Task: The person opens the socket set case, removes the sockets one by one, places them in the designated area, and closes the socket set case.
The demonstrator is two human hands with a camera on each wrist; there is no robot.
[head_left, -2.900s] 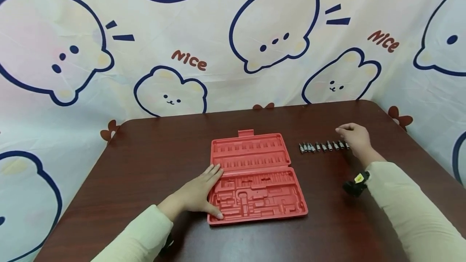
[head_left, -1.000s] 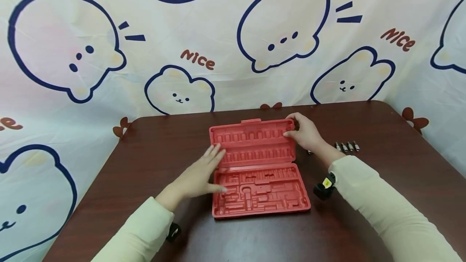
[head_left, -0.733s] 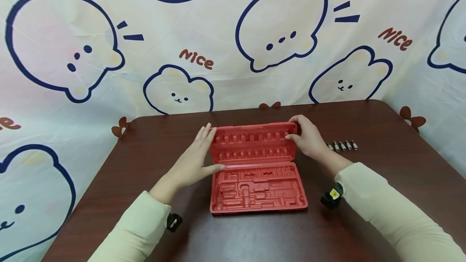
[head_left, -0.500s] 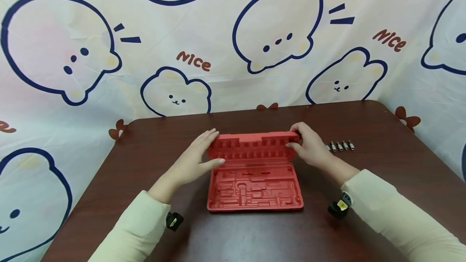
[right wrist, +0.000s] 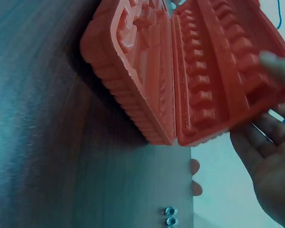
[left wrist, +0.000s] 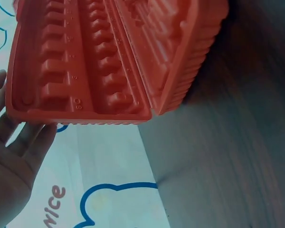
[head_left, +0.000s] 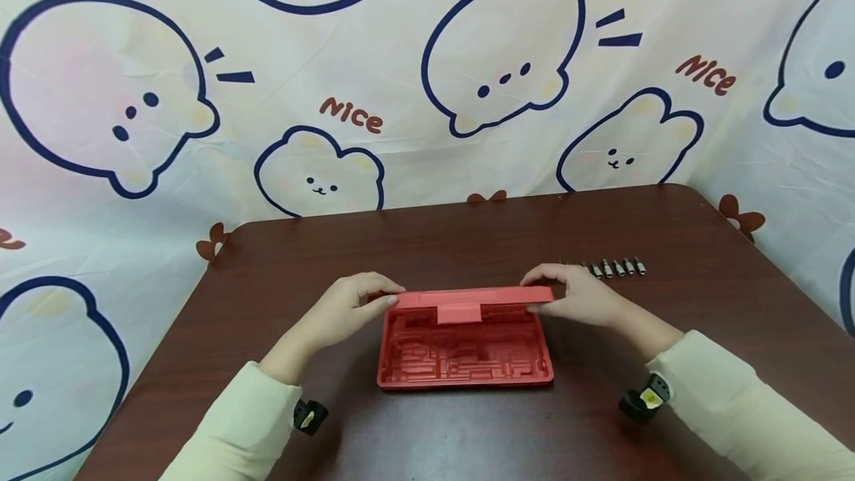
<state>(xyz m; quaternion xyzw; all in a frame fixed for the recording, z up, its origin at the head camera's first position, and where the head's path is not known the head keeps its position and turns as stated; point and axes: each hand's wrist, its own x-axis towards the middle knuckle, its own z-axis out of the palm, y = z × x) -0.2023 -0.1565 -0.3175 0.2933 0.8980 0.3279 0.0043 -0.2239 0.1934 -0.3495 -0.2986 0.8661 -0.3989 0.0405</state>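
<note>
A red plastic tool case (head_left: 465, 384) with moulded slots stands on the table. Its lid (head_left: 494, 296) is part-way down, leaning over the base, and the latch tab (head_left: 459, 313) hangs at its front. My left hand (head_left: 341, 314) grips the lid's left corner between thumb and bent fingers. At the right corner, my right hand (head_left: 588, 297) pinches the lid; the right wrist view shows the thumb (right wrist: 278, 69) on the inner side and the fingers behind. No loose pieces show in the moulded lid (left wrist: 76, 61) in the left wrist view.
Several small silver metal bits (head_left: 607, 269) stand in a row on the dark brown table (head_left: 280, 273), behind and right of the case, partly hidden by my right hand. A cartoon-printed cloth (head_left: 401, 80) hangs behind the table.
My right hand has come from beside the bits to the lid. Both hands have swung the lid up from lying flat, then forward and down over the base.
</note>
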